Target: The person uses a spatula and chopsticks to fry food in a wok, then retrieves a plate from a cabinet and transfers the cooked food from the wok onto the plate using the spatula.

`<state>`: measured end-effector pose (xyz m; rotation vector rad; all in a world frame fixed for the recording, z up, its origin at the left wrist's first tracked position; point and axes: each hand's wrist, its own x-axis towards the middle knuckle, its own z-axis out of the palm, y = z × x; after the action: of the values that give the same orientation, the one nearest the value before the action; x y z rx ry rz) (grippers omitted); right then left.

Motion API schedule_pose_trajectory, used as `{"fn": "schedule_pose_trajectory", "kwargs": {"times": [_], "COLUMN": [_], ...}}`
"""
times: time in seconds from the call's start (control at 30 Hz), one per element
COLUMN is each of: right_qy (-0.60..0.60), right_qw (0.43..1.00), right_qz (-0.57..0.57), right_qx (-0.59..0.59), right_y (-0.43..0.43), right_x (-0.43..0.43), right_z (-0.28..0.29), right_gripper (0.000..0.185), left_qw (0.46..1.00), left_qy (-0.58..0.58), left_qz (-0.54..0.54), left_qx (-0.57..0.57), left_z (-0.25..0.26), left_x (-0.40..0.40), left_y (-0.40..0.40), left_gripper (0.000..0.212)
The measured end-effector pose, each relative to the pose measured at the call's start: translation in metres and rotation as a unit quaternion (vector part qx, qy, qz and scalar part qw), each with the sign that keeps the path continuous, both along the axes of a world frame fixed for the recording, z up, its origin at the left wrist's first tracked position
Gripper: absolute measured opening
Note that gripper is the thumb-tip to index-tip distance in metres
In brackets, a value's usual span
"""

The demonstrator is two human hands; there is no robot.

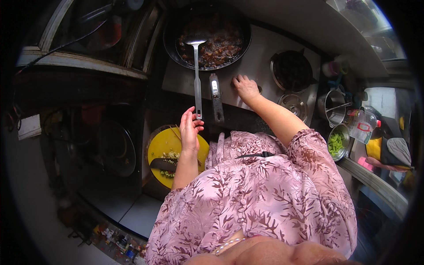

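Observation:
My left hand (189, 131) is raised beside the handle end of a metal cooking ladle or turner (197, 79), fingers apart. The fingertips meet or nearly meet that end; a firm grip does not show. The tool's head lies in a dark wok (212, 49) holding browned chunks of food in glossy liquid. My right hand (246, 87) rests at the front of the steel gas stove (261, 43), fingers bent downward. A round knob (260, 89) shows beside its wrist; whatever is beneath the fingers is hidden. The wok's long handle (216, 97) points towards me between both hands.
Left of me, a yellow cutting board (159, 142) carries a dark-bladed knife (162, 164), chopped bits and chopsticks. Right of the stove stand a metal pot (334, 106), a bowl of chopped greens (337, 144) and a plastic bottle (362, 124). A second burner (293, 71) is at right.

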<state>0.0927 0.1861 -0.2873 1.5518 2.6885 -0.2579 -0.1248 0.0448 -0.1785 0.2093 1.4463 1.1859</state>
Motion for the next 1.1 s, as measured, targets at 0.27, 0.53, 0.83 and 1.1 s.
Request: {"fn": "schedule_pose_trajectory", "kwargs": {"times": [0.27, 0.53, 0.83, 1.1], "right_qy": [0.559, 0.605, 0.576, 0.599], "right_qw": [0.379, 0.356, 0.456, 0.431], "right_qz": [-0.338, -0.295, -0.262, -0.272], "right_qx": [-0.656, -0.648, -0.626, -0.618], "right_y": [-0.037, -0.045, -0.047, -0.062], "right_x": [-0.052, -0.040, 0.009, 0.030], "right_z": [0.085, 0.119, 0.169, 0.193], "right_gripper": [0.054, 0.030, 0.024, 0.021], "left_qw": [0.995, 0.990, 0.988, 0.992], "left_qy": [-0.006, 0.090, 0.088, 0.063], "left_qz": [-0.103, -0.101, -0.067, -0.079], "left_qx": [-0.008, 0.045, 0.106, 0.070], "left_z": [-0.004, 0.025, 0.061, 0.100], "left_x": [-0.008, 0.010, 0.047, 0.047], "left_y": [0.038, 0.051, 0.021, 0.032], "left_gripper": [0.039, 0.032, 0.035, 0.038]}}
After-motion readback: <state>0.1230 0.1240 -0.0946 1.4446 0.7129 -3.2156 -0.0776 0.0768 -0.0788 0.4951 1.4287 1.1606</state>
